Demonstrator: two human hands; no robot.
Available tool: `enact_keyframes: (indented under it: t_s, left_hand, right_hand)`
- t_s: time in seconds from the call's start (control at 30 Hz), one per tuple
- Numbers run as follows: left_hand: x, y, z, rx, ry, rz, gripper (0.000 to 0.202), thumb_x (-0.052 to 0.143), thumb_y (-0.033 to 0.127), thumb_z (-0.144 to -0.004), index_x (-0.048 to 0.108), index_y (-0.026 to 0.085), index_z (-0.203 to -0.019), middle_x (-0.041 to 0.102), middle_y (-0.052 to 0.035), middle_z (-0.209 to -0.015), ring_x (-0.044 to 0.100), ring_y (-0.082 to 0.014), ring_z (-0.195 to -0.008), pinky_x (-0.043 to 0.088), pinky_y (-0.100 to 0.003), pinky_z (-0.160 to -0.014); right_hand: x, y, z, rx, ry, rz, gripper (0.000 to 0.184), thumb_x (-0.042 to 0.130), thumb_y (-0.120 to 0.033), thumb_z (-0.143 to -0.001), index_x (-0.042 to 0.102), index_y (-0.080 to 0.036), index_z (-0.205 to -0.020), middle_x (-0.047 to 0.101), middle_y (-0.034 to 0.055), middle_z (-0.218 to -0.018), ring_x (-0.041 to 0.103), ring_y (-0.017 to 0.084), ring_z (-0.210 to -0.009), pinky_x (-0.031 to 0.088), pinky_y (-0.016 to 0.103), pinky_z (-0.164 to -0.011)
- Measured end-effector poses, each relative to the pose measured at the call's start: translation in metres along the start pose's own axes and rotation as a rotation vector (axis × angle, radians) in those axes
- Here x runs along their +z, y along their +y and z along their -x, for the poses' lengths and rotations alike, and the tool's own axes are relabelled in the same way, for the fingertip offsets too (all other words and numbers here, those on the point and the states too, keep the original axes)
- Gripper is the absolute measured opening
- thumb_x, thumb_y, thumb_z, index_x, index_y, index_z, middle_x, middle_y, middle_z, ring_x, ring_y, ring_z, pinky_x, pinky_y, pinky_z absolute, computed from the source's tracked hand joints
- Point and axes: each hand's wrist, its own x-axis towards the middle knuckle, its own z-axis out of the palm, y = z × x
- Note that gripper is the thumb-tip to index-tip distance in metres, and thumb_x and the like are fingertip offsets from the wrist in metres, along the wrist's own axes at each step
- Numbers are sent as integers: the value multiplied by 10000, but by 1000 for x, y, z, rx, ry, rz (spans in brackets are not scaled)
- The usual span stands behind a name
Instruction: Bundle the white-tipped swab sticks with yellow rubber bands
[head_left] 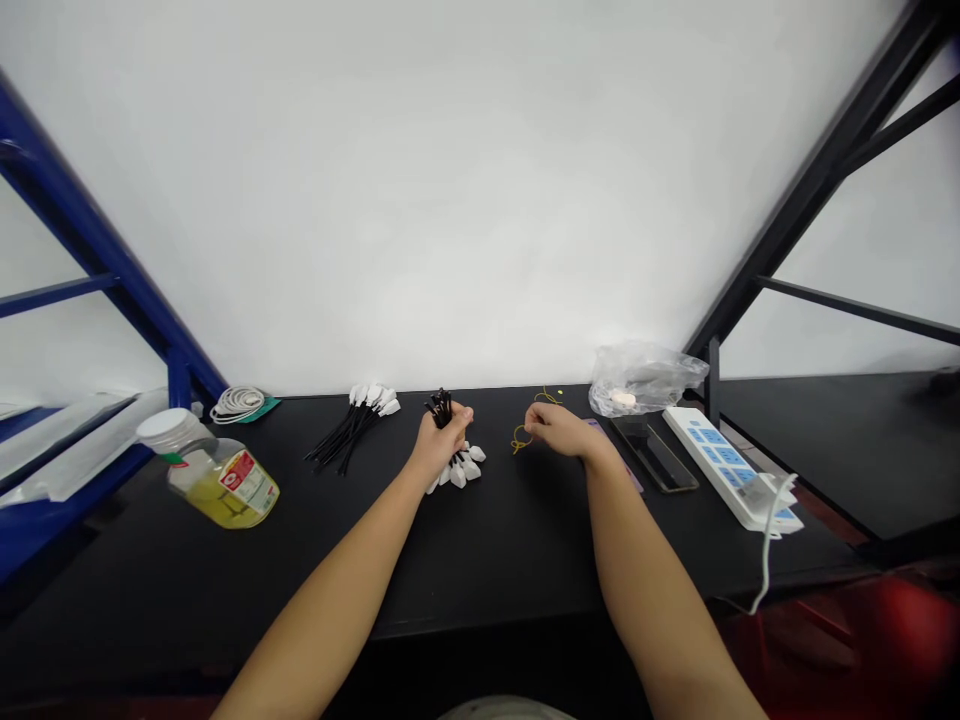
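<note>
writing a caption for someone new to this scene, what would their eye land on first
Probably the left grip near the centre, closed around a bundle of black stems with white ends. Just right of it, the right grip pinches a thin yellow band. Off to the left, a clear jar with yellow contents and a white lid stands out against the black tabletop.

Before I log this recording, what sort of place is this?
Probably a workshop bench: a black tabletop, a power strip on it, and a bundle of white-ended black stems in the left hand.
</note>
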Motion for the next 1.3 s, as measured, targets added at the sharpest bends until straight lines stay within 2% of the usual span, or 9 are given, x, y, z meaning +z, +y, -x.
enact_keyframes:
  t_s: [0.07,0.23,0.33,0.47,0.7,0.83,1.03,1.17,1.3]
  left_hand:
    - [-1,-2,-1,11,12,-29,397,745,536,-760,572,178,-753,344,121,-424,318,-46,-365,394,-210,-454]
    - [-4,-4,-1,68,5,-151,372,773,469,-763,647,161,-931,427,100,-483,414,-62,-406,383,-200,-461]
    - [-4,-3,0,78,-17,-184,400,774,468,-768,666,151,-986,439,90,-501,439,-67,-425,386,-202,-467]
    - [-3,-2,1,86,-41,-189,408,779,484,-762,694,145,-974,429,80,-507,425,-68,-429,368,-207,-456]
    - [1,2,6,112,-105,-207,401,843,509,-675,681,162,-793,444,57,-527,410,-69,-475,357,-209,-470]
    - [-1,-3,2,95,-91,-145,511,800,638,-658,661,159,-771,454,58,-512,426,-71,-442,369,-216,-457]
    - [-1,-8,1,88,-64,-72,579,688,739,-713,558,176,-664,362,91,-453,364,-54,-398,411,-223,-470]
    - [0,-2,4,98,-119,-129,552,720,700,-712,608,163,-646,413,60,-471,393,-67,-435,385,-226,-474]
    - [0,8,9,82,-236,-222,414,849,527,-639,720,152,-755,436,49,-526,393,-74,-479,324,-221,-468]
  right_hand:
    - [1,-6,0,-64,31,-255,32,568,-219,-825,549,-194,-828,620,-10,-725,551,133,-647,402,250,-610]
    - [12,-37,-3,-207,160,-789,183,696,-301,-792,571,-203,-880,645,-25,-740,538,112,-619,429,262,-629]
    - [24,-52,-5,-249,214,-986,214,756,-342,-772,631,-197,-865,675,-7,-752,590,123,-671,462,279,-681]
    - [40,-67,-6,-251,183,-1105,268,811,-383,-731,675,-188,-857,701,4,-755,625,130,-666,496,292,-687]
    - [44,-78,-2,-258,200,-1020,288,808,-411,-713,684,-186,-844,706,-2,-718,627,127,-652,511,277,-664]
    - [43,-75,-4,-267,212,-938,280,792,-387,-707,653,-186,-844,665,-18,-717,589,110,-621,482,258,-635]
    - [50,-73,1,-295,165,-534,166,677,-279,-755,532,-207,-787,516,-71,-632,459,92,-563,355,220,-549]
    - [51,-71,1,-188,227,-204,138,647,-281,-770,528,-213,-761,562,-54,-648,477,107,-596,335,225,-566]
    - [50,-68,-5,-32,404,-220,244,688,-383,-766,518,-219,-705,553,-49,-604,477,118,-565,328,233,-539]
